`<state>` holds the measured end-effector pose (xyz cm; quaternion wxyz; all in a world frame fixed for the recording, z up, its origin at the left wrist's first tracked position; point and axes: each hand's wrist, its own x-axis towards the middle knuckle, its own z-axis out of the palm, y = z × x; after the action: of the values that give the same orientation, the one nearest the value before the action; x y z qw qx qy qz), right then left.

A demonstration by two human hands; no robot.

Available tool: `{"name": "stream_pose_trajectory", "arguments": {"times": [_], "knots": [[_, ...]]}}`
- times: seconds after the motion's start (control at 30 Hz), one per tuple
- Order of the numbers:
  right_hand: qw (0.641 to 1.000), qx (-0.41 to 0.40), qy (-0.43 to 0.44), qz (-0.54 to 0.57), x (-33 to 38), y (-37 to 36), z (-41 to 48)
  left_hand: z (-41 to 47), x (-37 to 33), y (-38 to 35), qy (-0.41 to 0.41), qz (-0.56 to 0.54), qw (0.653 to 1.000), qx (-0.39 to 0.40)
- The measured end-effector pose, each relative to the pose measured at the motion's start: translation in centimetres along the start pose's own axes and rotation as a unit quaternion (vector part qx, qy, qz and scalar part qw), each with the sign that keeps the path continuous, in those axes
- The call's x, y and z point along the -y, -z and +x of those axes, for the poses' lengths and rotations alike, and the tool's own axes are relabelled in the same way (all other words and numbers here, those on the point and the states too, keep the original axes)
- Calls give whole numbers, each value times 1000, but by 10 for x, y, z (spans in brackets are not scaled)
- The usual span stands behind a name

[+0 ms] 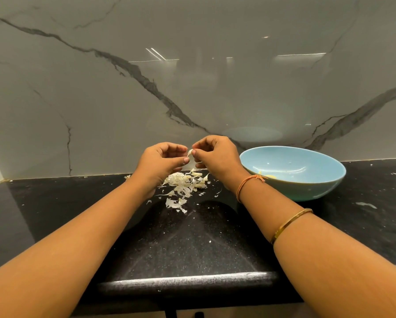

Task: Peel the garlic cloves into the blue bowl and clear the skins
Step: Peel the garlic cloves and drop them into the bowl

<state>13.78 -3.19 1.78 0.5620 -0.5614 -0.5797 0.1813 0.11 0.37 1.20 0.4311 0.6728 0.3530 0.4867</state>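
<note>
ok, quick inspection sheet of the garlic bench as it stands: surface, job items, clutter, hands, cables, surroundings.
Surface: black speckled countertop, dotted with small white flecks.
Job's things: garlic clove held above the counter; blue bowl to the right, with pale yellow pieces at its bottom, likely peeled cloves.
Clutter: skins pile on the counter below the hands, with strays around it and a few clove-like bits mixed in.
Grippers: left hand and right hand both pinch the clove with their fingers.
Cables: nothing seen.
Surroundings: grey veined backsplash; thread band and gold bangle on the right arm.
</note>
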Motion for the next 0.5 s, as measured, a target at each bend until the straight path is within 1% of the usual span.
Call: {"name": "stream_pose_trajectory", "arguments": {"times": [0.13, 0.3, 0.4, 0.5], "knots": [[1000, 5, -3, 11, 0, 0, 0, 0, 0, 1, 24, -34, 999, 0], [1000, 24, 3, 13, 1, -1, -1, -1, -1, -1, 10, -1, 1000, 17], [999, 33, 9, 14, 1, -2, -2, 0, -1, -1, -3, 13, 1000, 6], [999, 39, 8, 18, 2, -3, -2, 1, 0, 1, 5, 1, 1000, -10]]}}
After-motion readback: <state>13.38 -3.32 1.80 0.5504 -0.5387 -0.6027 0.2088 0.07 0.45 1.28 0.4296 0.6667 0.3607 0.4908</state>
